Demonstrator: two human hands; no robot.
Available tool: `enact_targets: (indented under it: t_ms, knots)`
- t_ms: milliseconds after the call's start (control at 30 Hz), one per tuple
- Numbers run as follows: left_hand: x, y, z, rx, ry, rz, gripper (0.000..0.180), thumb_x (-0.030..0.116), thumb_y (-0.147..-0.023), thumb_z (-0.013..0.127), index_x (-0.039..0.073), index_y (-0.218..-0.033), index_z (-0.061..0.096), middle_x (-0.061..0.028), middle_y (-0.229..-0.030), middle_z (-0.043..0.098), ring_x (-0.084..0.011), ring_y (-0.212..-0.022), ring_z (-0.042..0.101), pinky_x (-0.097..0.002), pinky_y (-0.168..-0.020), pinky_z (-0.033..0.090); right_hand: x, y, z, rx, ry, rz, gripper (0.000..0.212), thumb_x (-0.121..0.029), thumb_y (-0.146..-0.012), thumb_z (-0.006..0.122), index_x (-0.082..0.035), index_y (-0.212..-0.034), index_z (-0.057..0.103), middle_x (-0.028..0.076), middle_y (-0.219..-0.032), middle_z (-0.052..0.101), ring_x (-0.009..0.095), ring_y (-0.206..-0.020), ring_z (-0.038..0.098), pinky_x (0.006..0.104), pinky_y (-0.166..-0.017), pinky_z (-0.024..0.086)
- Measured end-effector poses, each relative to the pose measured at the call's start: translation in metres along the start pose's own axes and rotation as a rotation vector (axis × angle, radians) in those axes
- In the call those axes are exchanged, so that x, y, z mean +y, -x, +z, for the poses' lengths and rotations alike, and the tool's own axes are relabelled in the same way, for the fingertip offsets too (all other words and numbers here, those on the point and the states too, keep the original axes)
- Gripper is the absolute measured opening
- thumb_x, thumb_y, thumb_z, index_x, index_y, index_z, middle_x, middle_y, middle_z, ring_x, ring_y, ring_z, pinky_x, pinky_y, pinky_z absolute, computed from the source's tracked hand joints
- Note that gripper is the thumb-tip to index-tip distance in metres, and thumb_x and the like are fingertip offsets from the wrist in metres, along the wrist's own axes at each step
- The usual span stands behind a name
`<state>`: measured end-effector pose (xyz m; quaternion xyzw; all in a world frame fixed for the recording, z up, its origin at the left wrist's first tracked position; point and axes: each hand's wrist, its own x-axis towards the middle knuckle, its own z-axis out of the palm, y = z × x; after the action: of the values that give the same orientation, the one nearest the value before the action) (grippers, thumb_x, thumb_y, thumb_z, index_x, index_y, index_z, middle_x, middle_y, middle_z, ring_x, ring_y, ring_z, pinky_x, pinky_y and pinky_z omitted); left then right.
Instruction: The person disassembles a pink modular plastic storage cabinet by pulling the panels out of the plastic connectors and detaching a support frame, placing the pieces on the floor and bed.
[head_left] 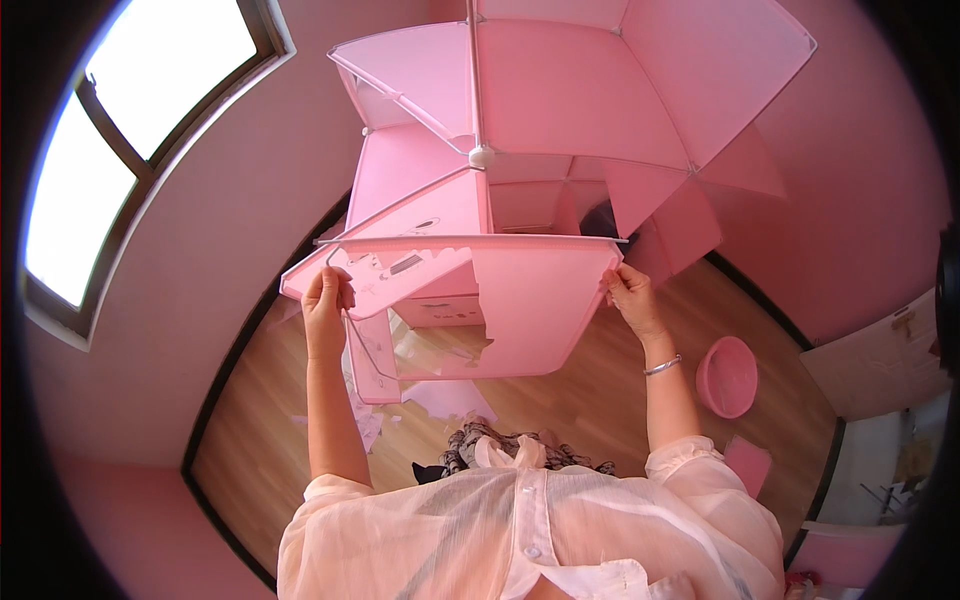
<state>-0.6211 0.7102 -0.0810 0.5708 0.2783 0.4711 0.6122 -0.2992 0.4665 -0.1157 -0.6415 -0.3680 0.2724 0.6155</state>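
Observation:
A pink plastic panel on a thin wire frame hangs between my hands, its left half torn away so the wire is bare there. My left hand is closed on the frame's upper left side. At the upper right edge, my right hand grips the panel between thumb and fingers. Just beyond the panel stands a pink cube storage rack of framed panels with a white round connector. Through the torn gap a pink printed panel shows.
Torn pale pieces lie on the wood floor below the panel. A pink basin sits to the right, with a flat pink piece nearer me. On the left is a bright window in a pink wall.

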Motion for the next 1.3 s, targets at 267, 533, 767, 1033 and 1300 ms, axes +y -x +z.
enact_targets:
  t_ms: [267,533,767,1033,1300]
  knots:
    - [-0.102,0.022,0.007,-0.195,-0.133,-0.349,0.027,0.029,-0.087,0.043,0.005,-0.082,0.054,-0.0045,-0.072,0.057,-0.0101,-0.067,0.053,-0.0213,-0.061,0.04,-0.039,0.036,-0.02,0.067,0.235,-0.133,0.016,-0.014,-0.083,0.053,0.001,-0.079,0.053,-0.004,-0.064,0.048,0.002,-0.058,0.039,0.0176,-0.05,0.035]
    - [-0.145,0.055,0.033,-0.028,-0.312,-0.547,0.029,0.031,-0.085,0.045,0.006,-0.098,0.053,-0.0033,-0.086,0.057,-0.0104,-0.072,0.053,-0.023,-0.061,0.041,-0.062,0.057,-0.021,0.073,0.514,-0.258,0.009,-0.008,-0.077,0.058,-0.002,-0.081,0.054,0.001,-0.062,0.049,0.006,-0.055,0.044,0.0209,-0.049,0.037]
    - [-0.083,0.122,0.096,-0.385,0.111,-0.868,0.04,0.031,-0.085,0.046,0.002,-0.112,0.044,-0.0081,-0.097,0.055,-0.0182,-0.087,0.053,-0.0321,-0.076,0.044,-0.069,0.083,0.015,-0.04,0.913,-0.756,0.014,-0.005,-0.066,0.063,-0.01,-0.079,0.06,0.004,-0.055,0.044,0.019,-0.047,0.048,0.0298,-0.042,0.038]
    - [-0.064,0.16,0.093,-0.359,0.404,-1.05,0.028,-0.001,-0.078,0.045,-0.001,-0.105,0.041,-0.0158,-0.094,0.051,-0.027,-0.08,0.057,-0.0414,-0.066,0.053,-0.008,0.15,0.108,-0.358,1.097,-0.678,0.021,-0.018,-0.066,0.061,-0.008,-0.084,0.058,0.004,-0.066,0.05,0.017,-0.06,0.054,0.0287,-0.052,0.044]
    - [-0.08,0.188,-0.016,-0.58,0.255,-1.039,0.033,0.007,-0.082,0.049,0.004,-0.113,0.042,-0.0077,-0.097,0.053,-0.0178,-0.084,0.056,-0.0333,-0.068,0.05,-0.001,0.169,0.149,-0.189,0.567,0.004,0.014,-0.018,-0.074,0.061,-0.004,-0.078,0.061,0.007,-0.073,0.056,0.02,-0.064,0.056,0.0285,-0.057,0.045]
